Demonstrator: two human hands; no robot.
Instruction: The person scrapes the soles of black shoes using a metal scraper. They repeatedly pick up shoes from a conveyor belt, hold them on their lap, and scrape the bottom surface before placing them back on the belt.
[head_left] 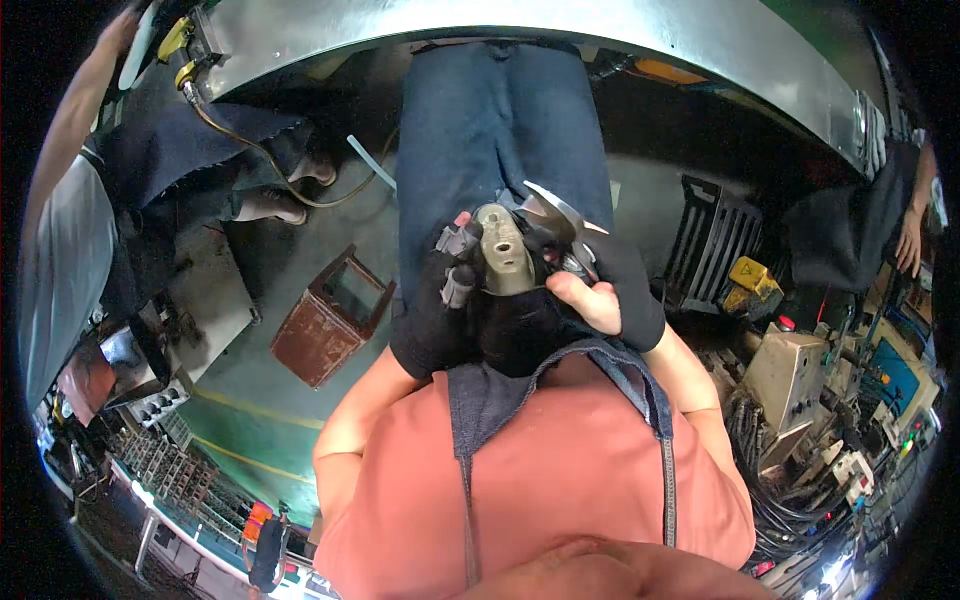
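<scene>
two gloved hands meet right in the middle of the shot, over the person's lap. the floor below is green painted concrete with yellow lines, pretty grimy, and a rusty open metal box sits on it off to the person's left. a big curved metal machine edge runs across the top. on the right there's a mess of cables, a beige control box, a black plastic crate and a yellow thing just beside it. another person stands at the far left, arm raised, and someone else's hand hangs at the far right edge.

the left hand wears a black fingerless glove and is wrapped round the left side of a greyish-tan metal casting, fingers curled on it. the right hand, same kind of glove, is closed on the part's right side, bare thumb pressed across the front, and it also seems to be holding some shiny metal piece that sticks up behind the casting, can't tell exactly what it is. both forearms come up from the lower edge, elbows bent and tucked in, over a salmon shirt and a denim apron.

the casting is held in the air against the apron, just above the knees. floor is open to the left of the legs up to the rusty box; the right side is crowded with gear close by.
</scene>
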